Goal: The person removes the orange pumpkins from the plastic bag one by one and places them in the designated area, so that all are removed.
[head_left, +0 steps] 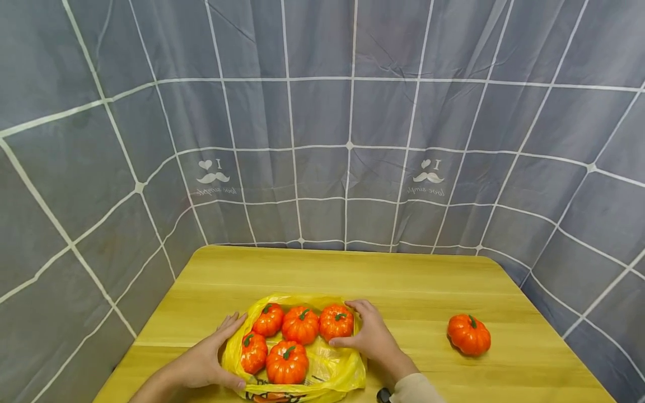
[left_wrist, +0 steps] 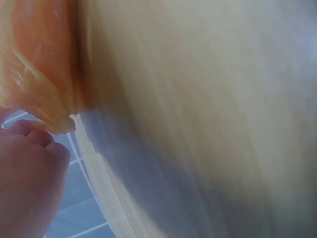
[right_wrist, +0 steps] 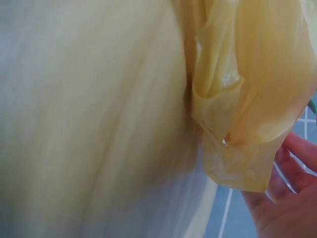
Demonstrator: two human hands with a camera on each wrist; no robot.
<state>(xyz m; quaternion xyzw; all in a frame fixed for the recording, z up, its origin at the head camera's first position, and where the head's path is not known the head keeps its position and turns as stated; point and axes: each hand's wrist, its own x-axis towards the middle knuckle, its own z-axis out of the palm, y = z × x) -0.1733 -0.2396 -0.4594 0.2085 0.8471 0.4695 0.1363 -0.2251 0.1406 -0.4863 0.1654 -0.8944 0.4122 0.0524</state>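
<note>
A yellow plastic bag (head_left: 322, 364) lies spread on the table with several small orange pumpkins inside, one of them a front pumpkin (head_left: 287, 362). My left hand (head_left: 209, 358) rests along the bag's left side, thumb at the front rim and fingers stretched toward the back. Across from it, my right hand (head_left: 375, 336) spans the right side, its thumb over the rim beside the rightmost pumpkin (head_left: 336, 322) and its fingers by the back corner. In the right wrist view, loosely extended fingers (right_wrist: 292, 168) lie beside the bag (right_wrist: 257, 99). The left wrist view shows the bag (left_wrist: 39, 59) above the left hand (left_wrist: 29, 173).
Another orange pumpkin (head_left: 469, 334) sits on the wooden table (head_left: 403, 280), well to the right of the bag. A grey curtain (head_left: 322, 112) with white grid lines hangs behind the table and around both sides. A dark band (head_left: 384, 395) shows at the right wrist.
</note>
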